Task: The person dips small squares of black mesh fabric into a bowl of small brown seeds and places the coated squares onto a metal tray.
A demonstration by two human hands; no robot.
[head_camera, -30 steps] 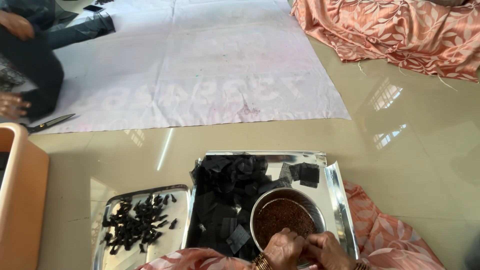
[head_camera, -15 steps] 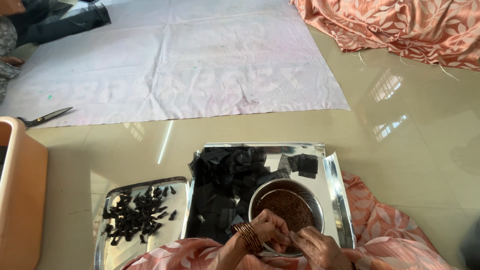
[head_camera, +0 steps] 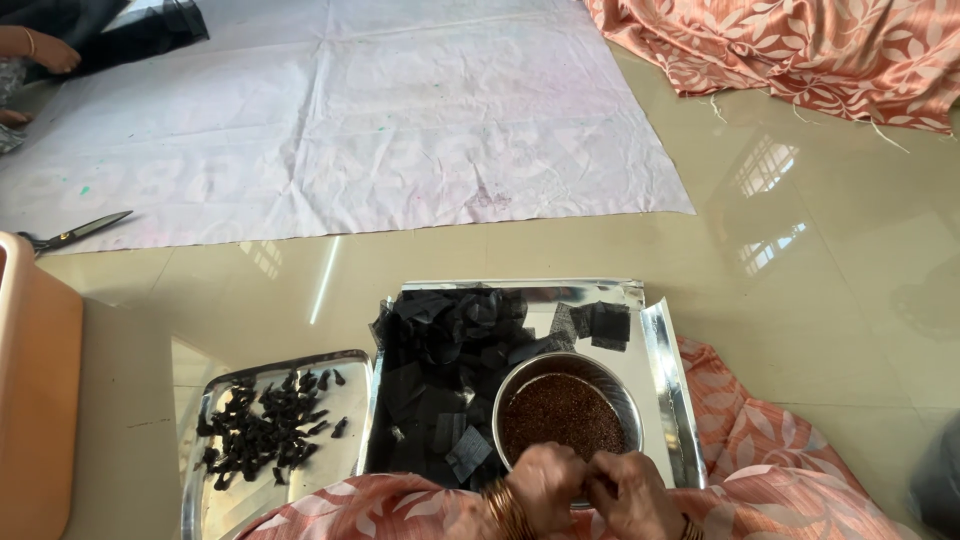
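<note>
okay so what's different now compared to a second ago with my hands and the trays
Little changed. Both hands stayed pressed together at the near rim of the steel bowl of brown grains; the left hand and right hand only shifted slightly, and what they pinch is hidden. The tray of black squares and the tray of small black pieces stayed put.

A home floor used as a workspace: glossy cream floor tiles (head_camera: 800,300), a white cloth sheet (head_camera: 350,120) spread flat, scissors (head_camera: 75,232) beside it, steel trays (head_camera: 660,350) on the ground, and floral fabric (head_camera: 800,50) heaped nearby.
</note>
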